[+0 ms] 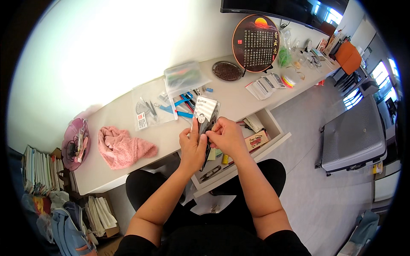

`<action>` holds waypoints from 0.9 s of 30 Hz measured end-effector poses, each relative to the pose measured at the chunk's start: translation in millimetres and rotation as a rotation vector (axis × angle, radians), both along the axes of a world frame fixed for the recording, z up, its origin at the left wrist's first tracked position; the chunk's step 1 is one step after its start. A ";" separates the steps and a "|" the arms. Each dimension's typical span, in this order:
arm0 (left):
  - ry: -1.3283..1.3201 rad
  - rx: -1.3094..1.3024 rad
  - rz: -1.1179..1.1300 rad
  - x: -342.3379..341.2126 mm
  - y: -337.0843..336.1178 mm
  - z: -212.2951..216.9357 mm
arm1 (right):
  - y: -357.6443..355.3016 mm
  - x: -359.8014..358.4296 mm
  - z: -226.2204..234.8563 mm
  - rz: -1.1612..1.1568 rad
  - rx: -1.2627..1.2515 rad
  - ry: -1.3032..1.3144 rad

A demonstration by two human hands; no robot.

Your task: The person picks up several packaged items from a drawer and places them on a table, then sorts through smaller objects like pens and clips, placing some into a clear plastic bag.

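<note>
My left hand and my right hand are raised together over the open drawer. Between them they hold a black tool on a silvery striped card pack, which stands upright above my fingers. The left thumb presses the pack's left edge; the right fingers pinch the dark tool at its lower right. What kind of tool it is stays unclear, as the fingers cover part of it.
A long white desk carries a pink cloth, clear bags of small tools, blue-handled pliers, a round dark plaque, a round mesh dish and stacked cards. A grey suitcase stands at right; books and a bag lie lower left.
</note>
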State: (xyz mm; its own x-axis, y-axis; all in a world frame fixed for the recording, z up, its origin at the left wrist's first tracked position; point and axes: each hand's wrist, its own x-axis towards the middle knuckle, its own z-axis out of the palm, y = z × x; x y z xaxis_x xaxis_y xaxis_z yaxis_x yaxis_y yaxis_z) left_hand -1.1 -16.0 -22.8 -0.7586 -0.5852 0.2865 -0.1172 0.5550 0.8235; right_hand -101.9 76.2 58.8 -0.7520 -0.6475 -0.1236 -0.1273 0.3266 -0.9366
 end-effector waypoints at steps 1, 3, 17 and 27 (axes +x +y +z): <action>0.005 -0.031 0.008 -0.3 1.5 0.4 | -0.3 -0.8 0.5 -0.005 0.006 -0.019; 0.006 0.044 -0.011 -1.5 0.1 -4.7 | 0.2 -1.1 1.0 -0.013 -0.010 -0.077; 0.089 0.142 0.021 0.5 2.6 -2.5 | -7.4 -0.4 -17.5 -0.083 0.055 0.232; 0.202 1.024 -0.267 0.7 -9.9 24.8 | -1.3 11.3 -9.3 -0.159 -0.018 0.145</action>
State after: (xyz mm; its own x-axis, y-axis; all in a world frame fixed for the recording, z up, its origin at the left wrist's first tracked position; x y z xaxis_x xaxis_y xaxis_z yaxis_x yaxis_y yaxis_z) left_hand -0.4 -25.9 1.9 -0.8910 -0.4403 -0.1109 0.0960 -0.4214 0.9018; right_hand -90.7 74.8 49.5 -0.8539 -0.5204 0.0042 -0.2096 0.3366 -0.9180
